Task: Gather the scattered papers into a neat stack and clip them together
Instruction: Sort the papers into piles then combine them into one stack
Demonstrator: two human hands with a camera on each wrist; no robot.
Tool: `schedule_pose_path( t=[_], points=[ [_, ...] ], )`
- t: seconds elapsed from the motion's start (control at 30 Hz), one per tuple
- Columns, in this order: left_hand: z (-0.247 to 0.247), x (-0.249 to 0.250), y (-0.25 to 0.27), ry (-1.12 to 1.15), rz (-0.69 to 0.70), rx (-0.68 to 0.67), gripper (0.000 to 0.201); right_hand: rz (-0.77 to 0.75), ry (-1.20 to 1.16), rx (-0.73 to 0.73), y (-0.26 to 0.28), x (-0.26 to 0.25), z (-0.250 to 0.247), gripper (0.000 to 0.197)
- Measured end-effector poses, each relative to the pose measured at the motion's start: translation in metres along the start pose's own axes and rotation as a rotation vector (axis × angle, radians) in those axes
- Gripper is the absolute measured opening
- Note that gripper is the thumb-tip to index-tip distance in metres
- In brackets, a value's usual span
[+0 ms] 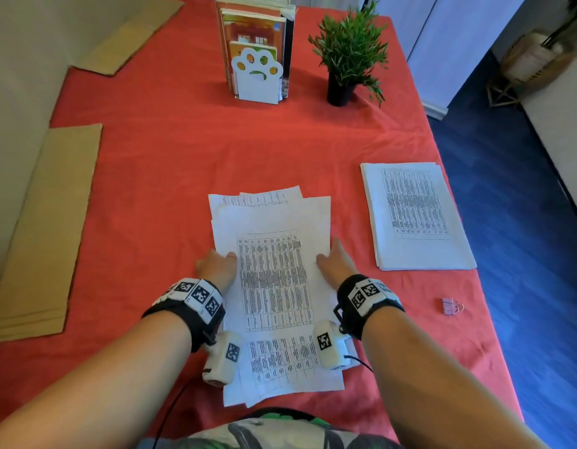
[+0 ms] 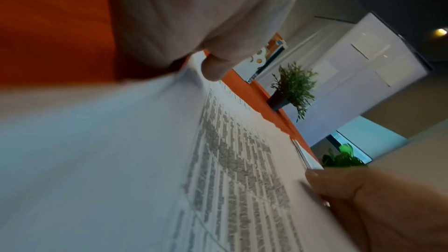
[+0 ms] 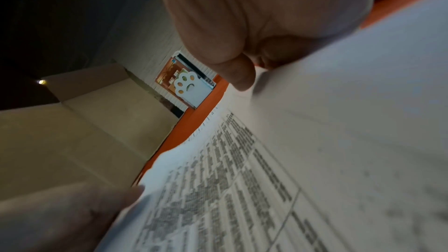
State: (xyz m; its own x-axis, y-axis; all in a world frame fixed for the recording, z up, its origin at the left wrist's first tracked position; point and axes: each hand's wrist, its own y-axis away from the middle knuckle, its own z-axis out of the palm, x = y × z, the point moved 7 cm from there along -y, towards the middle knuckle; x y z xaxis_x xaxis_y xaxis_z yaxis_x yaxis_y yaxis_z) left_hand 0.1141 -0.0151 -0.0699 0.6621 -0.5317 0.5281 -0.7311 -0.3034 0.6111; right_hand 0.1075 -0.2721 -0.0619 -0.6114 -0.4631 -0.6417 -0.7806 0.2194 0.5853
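Squaring is under way, not finished: the papers (image 1: 274, 280) lie mid-frame on the red cloth (image 1: 157, 163) as a loose pile, top sheets fanned at the upper edge and a lower sheet jutting toward the bottom of the frame. Clipping not yet begun; the clip (image 1: 452, 306) sits untouched at lower right, well apart from the pile. A second stack (image 1: 416, 215) (already fairly even) lies at right, just beside the pile, and whether it belongs to this job cannot be told.

Left hand (image 1: 217, 265) holds the pile's left edge, thumb on top of the sheet, fingers (image 1: 204, 264) seemingly tucked beneath. Right hand (image 1: 335, 259) mirrors it on the right edge, thumb on the paper. Both wrist views show thumbs pressed to the sheet, the pinch narrow. Remaining, by judgement: tap edges flush, fetch clip, fasten.
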Motion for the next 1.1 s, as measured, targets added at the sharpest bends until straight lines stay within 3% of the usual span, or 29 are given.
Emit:
schedule_pose_path(
  t=[0.1, 0.23, 0.33, 0.43, 0.53, 0.7, 0.83, 1.1],
  points=[
    [0.004, 0.002, 0.002, 0.112, 0.006, -0.053, 0.046, -0.005, 0.107, -0.039, -0.001, 0.003, 0.006, 0.042],
    [0.010, 0.007, 0.010, 0.132, 0.117, -0.086, 0.045, -0.056, 0.142, -0.130, 0.005, 0.001, 0.014, 0.050],
    [0.003, 0.007, 0.013, 0.197, 0.166, -0.081, 0.034, -0.088, 0.110, -0.075, 0.009, -0.001, 0.007, 0.039],
    [-0.013, 0.022, 0.026, 0.236, 0.255, -0.029, 0.036, -0.148, -0.017, 0.000, 0.020, -0.016, -0.009, 0.044],
    [-0.042, 0.059, 0.053, 0.303, 0.412, 0.082, 0.039, -0.265, -0.214, 0.100, 0.035, -0.053, -0.036, 0.044],
    [-0.093, 0.131, 0.106, 0.480, 0.744, 0.219, 0.026, -0.609, -0.422, 0.251, 0.075, -0.129, -0.079, 0.040],
    [-0.112, 0.150, 0.129, 0.632, 0.971, 0.272, 0.040, -0.750, -0.552, 0.262, 0.100, -0.145, -0.094, 0.048],
    [-0.080, 0.107, 0.110, 0.661, 0.893, 0.160, 0.046, -0.596, -0.730, 0.233, 0.099, -0.099, -0.079, 0.059]
  ],
)
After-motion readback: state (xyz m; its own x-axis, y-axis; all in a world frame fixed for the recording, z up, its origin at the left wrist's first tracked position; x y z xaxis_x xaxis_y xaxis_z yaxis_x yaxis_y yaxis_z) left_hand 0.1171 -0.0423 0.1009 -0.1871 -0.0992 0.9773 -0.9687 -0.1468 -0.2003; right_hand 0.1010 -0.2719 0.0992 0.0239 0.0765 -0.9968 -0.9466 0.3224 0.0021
